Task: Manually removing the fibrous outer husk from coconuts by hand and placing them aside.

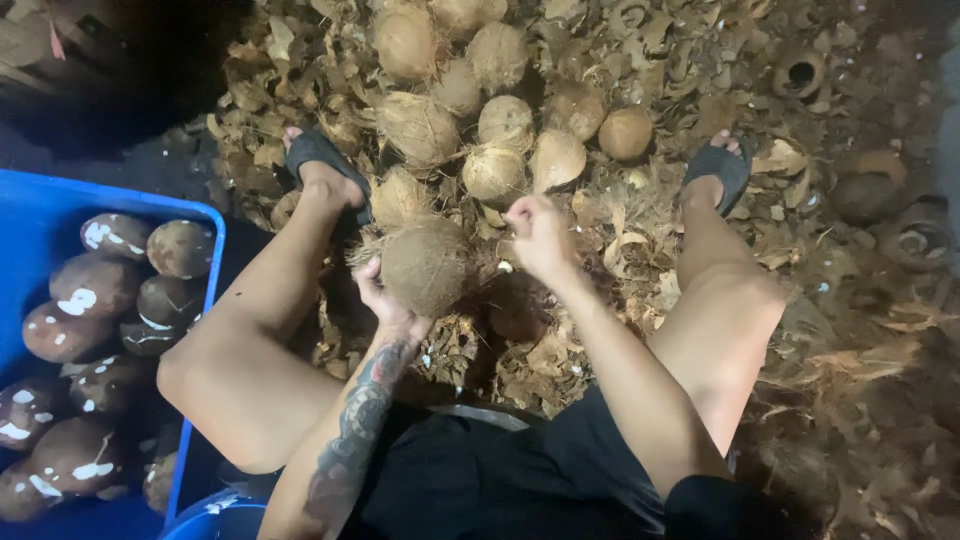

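One husked coconut [425, 265] rests cupped in the left hand's [385, 305] fingers; right hand [540, 235] fisted beside it.

No packages, labels, signs or screens anywhere in view from where I stand

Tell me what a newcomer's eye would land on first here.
First, the fibrous coconut at centre, cupped from below by the left hand, with the right hand closed beside it. Next, the pile of husked coconuts on husk scraps ahead, and the blue crate of dark shelled coconuts at left.
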